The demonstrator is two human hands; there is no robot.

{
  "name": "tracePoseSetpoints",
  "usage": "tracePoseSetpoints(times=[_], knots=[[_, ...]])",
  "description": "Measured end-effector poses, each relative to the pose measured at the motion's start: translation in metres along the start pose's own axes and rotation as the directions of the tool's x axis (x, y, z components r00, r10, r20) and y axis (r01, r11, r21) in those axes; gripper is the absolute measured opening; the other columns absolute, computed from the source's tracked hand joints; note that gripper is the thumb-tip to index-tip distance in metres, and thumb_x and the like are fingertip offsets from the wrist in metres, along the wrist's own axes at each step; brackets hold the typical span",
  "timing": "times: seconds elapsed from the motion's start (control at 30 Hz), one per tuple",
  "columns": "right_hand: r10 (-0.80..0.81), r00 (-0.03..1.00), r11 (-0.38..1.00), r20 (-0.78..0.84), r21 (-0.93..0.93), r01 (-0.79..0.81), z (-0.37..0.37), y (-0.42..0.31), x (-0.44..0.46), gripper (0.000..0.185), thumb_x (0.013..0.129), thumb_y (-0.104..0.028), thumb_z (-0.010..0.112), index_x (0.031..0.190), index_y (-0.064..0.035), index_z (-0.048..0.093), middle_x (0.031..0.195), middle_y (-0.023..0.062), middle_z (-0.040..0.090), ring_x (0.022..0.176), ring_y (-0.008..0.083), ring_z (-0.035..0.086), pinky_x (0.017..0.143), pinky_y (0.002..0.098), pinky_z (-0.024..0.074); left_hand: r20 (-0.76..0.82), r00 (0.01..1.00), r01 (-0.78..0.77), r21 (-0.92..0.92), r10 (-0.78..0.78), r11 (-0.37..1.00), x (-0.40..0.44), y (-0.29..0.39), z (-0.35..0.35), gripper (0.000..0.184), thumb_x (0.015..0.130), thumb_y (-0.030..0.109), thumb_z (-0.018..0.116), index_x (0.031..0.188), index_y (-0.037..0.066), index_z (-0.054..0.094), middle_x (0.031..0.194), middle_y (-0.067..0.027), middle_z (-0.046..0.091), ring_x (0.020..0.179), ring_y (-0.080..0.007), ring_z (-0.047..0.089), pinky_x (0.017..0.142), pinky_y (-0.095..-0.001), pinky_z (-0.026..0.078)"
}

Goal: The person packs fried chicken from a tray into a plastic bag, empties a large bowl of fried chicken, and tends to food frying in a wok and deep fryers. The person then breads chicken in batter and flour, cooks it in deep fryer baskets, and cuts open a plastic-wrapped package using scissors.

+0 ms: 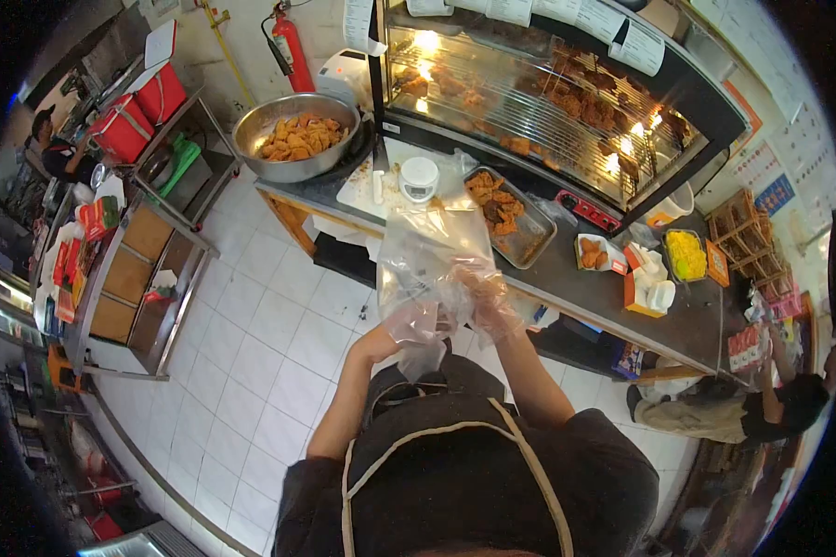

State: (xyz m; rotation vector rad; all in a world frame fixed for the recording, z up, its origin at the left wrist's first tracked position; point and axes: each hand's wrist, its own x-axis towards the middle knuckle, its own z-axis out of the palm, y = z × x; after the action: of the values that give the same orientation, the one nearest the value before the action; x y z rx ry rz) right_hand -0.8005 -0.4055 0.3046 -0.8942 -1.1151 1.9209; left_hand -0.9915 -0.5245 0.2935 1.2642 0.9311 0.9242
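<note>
Clear bag point(429, 251) in grip of left hand point(416, 327) and right hand point(489, 302), near tray point(535, 226) of fried pieces point(496, 204).

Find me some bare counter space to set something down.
The dark counter looks bare between the metal tray and the orange box, and again right of that box, nearer you than the yellow food. It's crowded around the white scale, between cutting board and tray.

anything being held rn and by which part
A clear plastic bag, held at its end nearest the body by the left hand and right hand; the exact finger placement is unclear.
</note>
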Motion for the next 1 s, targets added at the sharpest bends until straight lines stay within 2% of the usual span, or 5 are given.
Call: tracePoseSetpoints(times=[0.13,0.3,0.4,0.67,1.0], knots=[[-0.150,0.978,0.988,0.145,-0.013,0.153,0.032,-0.047,-0.010,0.041,0.074,-0.024,0.071,0.103,0.0024,0.057,0.092,0.0102,0.062,0.081,0.0183,0.058,0.075,0.0292,0.0471,-0.124,0.971,-0.176,-0.949,0.205,0.260,-0.018,0.012,-0.018,0.086,0.079,0.062,0.047,0.135,0.001,0.026,0.137,-0.0178,0.032,0.128,-0.0276,0.030,0.106,-0.0414,0.023],[-0.055,0.980,0.684,0.193,-0.708,0.178,0.037,-0.064,-0.001,0.038,0.073,-0.022,0.071,0.101,0.0004,0.059,0.099,0.0066,0.061,0.085,0.0152,0.058,0.077,0.0276,0.0469,-0.410,0.912,-0.336,-0.712,0.022,0.616,0.026,-0.006,-0.060,0.038,0.089,0.032,0.052,0.112,0.002,0.049,0.109,-0.0100,0.056,0.101,-0.0201,0.054,0.090,-0.0316,0.042],[-0.271,0.958,0.891,0.090,-0.354,0.285,0.005,-0.060,0.034,0.028,0.077,-0.019,0.068,0.095,0.0002,0.060,0.092,0.0046,0.061,0.081,0.0128,0.057,0.074,0.0259,0.0473,-0.704,0.708,-0.529,-0.487,0.045,0.695,0.040,0.002,-0.076,0.010,0.085,0.007,0.056,0.094,0.003,0.055,0.091,-0.0032,0.059,0.082,-0.0130,0.057,0.076,-0.0242,0.046],[-0.235,0.961,0.794,0.147,-0.542,0.277,0.030,-0.109,0.028,0.015,0.084,-0.015,0.059,0.076,-0.0021,0.061,0.064,-0.0015,0.053,0.061,0.0067,0.046,0.052,0.0246,0.0370,-0.819,0.571,-0.269,-0.130,0.050,0.954,0.010,0.011,-0.111,0.045,0.084,0.013,0.059,0.123,0.000,0.042,0.121,-0.0101,0.048,0.107,-0.0155,0.047,0.093,-0.0296,0.037],[0.063,0.958,0.608,0.281,-0.772,0.186,0.016,-0.142,0.043,0.036,0.074,-0.036,0.068,0.092,-0.0055,0.065,0.081,0.0071,0.063,0.077,0.0165,0.058,0.068,0.0329,0.0455,0.279,0.958,0.215,-0.553,-0.064,0.805,0.081,0.002,-0.072,0.039,0.080,0.023,0.063,0.109,-0.001,0.053,0.087,-0.0030,0.057,0.077,-0.0117,0.051,0.068,-0.0242,0.044]])
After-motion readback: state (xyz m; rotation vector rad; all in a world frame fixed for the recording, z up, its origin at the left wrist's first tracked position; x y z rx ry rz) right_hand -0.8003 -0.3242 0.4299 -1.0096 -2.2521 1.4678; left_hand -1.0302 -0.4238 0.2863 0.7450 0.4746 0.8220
